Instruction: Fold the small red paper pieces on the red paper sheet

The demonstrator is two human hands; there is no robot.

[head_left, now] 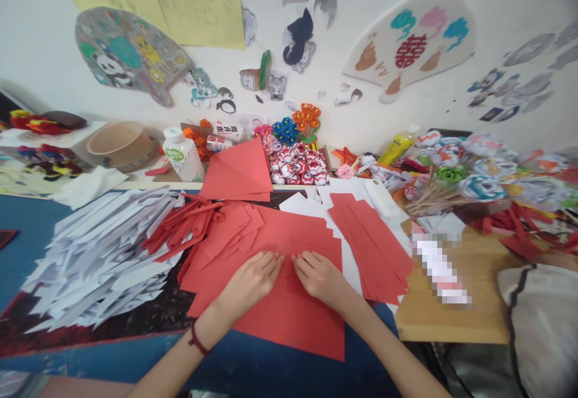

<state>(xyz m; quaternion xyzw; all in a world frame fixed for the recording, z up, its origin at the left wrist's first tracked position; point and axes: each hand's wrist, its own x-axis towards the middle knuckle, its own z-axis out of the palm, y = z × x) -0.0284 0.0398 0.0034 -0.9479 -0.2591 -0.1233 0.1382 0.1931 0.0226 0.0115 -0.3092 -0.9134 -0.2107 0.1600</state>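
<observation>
My left hand (258, 277) and my right hand (320, 276) face each other over a large red paper sheet (289, 326). Both have thumb and fingers pinched together on red paper, whose outline blends into the sheet beneath. Small red paper rectangles (239, 229) lie in a loose stack just beyond my left hand. Left of them is a heap of folded red paper pieces (189, 220). A big pile of folded white paper pieces (108, 253) spreads farther left. To the right of my right hand lie long red paper strips (368, 241).
Along the wall stand a white bottle (183, 156), a round wooden bowl (120, 145), red-and-white folded paper pieces (300, 166) and a yellow bottle (397, 146). Paper flowers (483, 172) crowd the right back, behind a wooden board (478, 320). More red paper (239, 172) leans at the back.
</observation>
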